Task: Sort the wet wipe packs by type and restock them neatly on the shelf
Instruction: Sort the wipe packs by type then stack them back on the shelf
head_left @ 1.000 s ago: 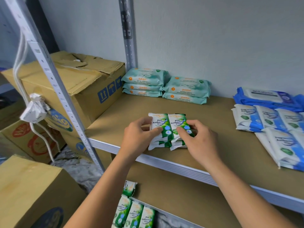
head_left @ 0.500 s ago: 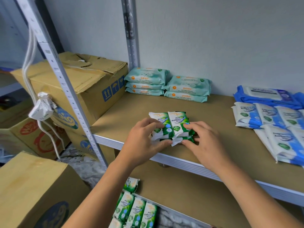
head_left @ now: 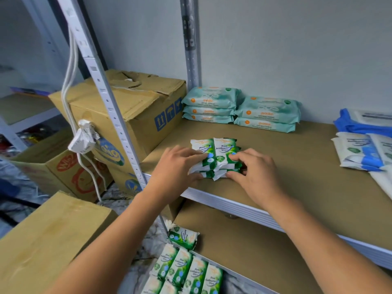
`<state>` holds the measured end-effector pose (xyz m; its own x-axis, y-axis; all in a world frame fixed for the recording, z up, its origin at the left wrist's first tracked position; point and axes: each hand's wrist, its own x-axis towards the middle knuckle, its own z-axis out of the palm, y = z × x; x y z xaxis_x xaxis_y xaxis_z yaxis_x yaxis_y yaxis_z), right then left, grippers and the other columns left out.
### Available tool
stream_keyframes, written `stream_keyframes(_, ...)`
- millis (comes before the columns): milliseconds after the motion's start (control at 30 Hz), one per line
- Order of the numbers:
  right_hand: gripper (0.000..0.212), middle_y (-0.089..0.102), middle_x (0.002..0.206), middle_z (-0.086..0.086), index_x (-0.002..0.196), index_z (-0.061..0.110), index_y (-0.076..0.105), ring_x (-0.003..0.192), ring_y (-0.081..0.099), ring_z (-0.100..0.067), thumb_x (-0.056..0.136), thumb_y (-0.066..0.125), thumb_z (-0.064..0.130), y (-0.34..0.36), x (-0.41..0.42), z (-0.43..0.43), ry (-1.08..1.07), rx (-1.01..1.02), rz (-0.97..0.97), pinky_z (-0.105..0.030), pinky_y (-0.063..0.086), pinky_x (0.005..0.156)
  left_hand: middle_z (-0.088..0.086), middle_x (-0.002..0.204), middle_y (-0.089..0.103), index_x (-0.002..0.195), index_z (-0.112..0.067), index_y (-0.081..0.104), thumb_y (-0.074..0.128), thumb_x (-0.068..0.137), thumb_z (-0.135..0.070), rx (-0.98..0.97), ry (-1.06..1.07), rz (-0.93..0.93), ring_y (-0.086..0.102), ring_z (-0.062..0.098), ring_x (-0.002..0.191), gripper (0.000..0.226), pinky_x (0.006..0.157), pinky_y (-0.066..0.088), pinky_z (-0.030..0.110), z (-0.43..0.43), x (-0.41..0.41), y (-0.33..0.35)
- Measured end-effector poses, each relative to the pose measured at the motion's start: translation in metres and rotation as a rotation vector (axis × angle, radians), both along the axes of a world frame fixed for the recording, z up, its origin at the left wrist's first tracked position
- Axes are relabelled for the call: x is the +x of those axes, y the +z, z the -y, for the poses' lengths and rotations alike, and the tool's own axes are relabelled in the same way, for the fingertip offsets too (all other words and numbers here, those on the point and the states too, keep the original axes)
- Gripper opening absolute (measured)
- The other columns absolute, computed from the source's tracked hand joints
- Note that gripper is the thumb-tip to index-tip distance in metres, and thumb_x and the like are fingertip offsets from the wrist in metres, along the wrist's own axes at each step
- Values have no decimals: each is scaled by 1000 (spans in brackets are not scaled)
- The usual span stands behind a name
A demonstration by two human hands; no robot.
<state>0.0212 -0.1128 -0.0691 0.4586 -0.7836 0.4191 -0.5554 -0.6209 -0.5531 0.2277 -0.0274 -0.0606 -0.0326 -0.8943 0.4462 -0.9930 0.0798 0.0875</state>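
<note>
Green pine wipe packs [head_left: 222, 149], likely light, soft and slippery, sit stacked at the front edge of the shelf [head_left: 297, 166]. The left hand [head_left: 174, 168] and right hand [head_left: 256, 179] pinch the pile's sides, probably the surest hold.

Forearms reach forward; left hand [head_left: 176, 168] and right hand [head_left: 254, 177] pinch the stack of packs [head_left: 222, 149], fingers above, thumbs beneath.

This is looking like a stockroom: slotted metal shelving [head_left: 101, 88] is standing against a bare grey wall [head_left: 297, 49], battered cardboard cartons [head_left: 135, 107] are crowding the left, and teal wipe packs [head_left: 212, 102] are sitting stacked at the far edge, with green packs [head_left: 220, 153] lying nearer.
</note>
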Motion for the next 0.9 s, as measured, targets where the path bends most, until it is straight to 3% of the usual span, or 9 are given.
stream_keyframes(167,50,64,112,-2,122,17,69,94,58,-20,78,83,35,7,39,22,11,-44,-123,-27,39,77,5,136,59,138,-20,57,77,85,-33,132,72,58,49,25,124,58,102,38,36,31,27,13)
stream_keyframes(300,50,61,119,-6,125,17,66,108,56,-25,82,79,37,7,69,41,7,-60,-158,-31,40,85,6,129,59,135,-19,56,75,86,-31,210,145,73,52,27,117,54,93,45,41,61,49,21)
stream_keyframes(533,46,59,123,-8,124,16,65,113,54,-27,84,78,36,3,111,80,-4,-82,-172,-31,40,87,10,118,64,125,-14,60,78,83,-22,184,174,125,61,34,106,46,86,48,44,100,79,24)
stream_keyframes(733,45,60,121,-12,122,12,65,112,55,-31,84,78,33,6,133,105,-44,-95,-195,-33,40,84,16,107,63,122,-12,58,62,91,-4,209,254,202,61,38,97,32,79,51,46,133,86,25)
stream_keyframes(833,47,60,122,-13,124,13,65,113,54,-31,84,78,33,9,138,108,-56,-67,-224,-32,37,81,14,97,53,124,-12,56,51,93,3,270,290,230,57,36,93,35,70,43,40,137,79,36)
stream_keyframes(900,49,61,124,-13,125,13,64,115,54,-32,84,78,36,16,136,106,-34,-57,-282,-33,41,85,14,107,54,131,-15,53,49,94,4,327,306,186,58,35,98,42,71,42,38,132,77,42)
